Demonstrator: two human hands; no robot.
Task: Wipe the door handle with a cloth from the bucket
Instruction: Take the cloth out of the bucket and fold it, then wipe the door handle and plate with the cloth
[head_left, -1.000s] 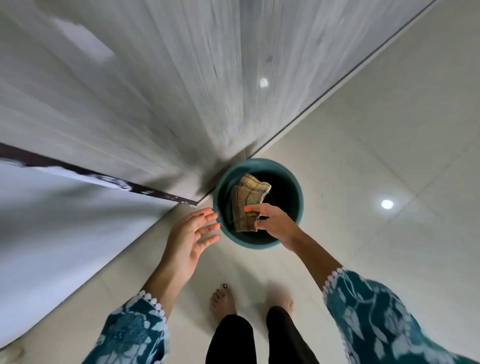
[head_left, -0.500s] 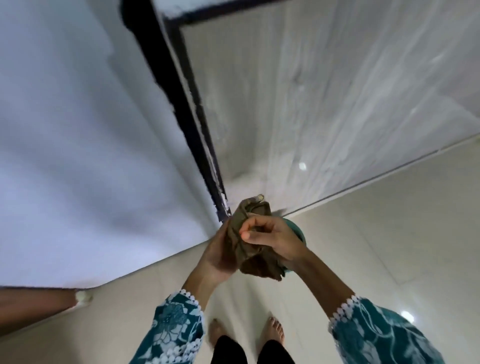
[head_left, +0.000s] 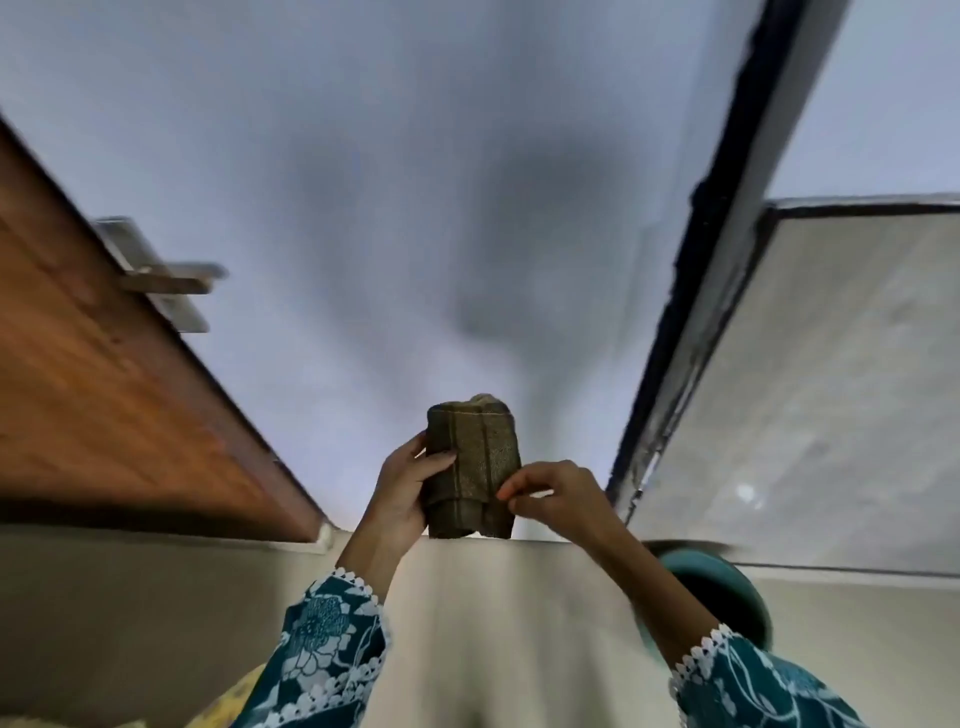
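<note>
A folded olive-brown cloth is held up in front of a pale wall. My left hand grips its left edge, thumb across the front. My right hand pinches its lower right corner with the fingertips. The teal bucket stands on the floor at the lower right, partly hidden behind my right forearm. A metal door handle sticks out from the brown wooden door at the left, well apart from both hands and blurred.
A pale wall fills the middle. A black-edged frame and a grey marbled panel stand at the right. Beige floor tiles lie below. Something yellow shows at the bottom edge.
The cloth came up out of the bucket and both hands now hold it flat and higher. The view swung left, bringing the wooden door and handle into sight.
</note>
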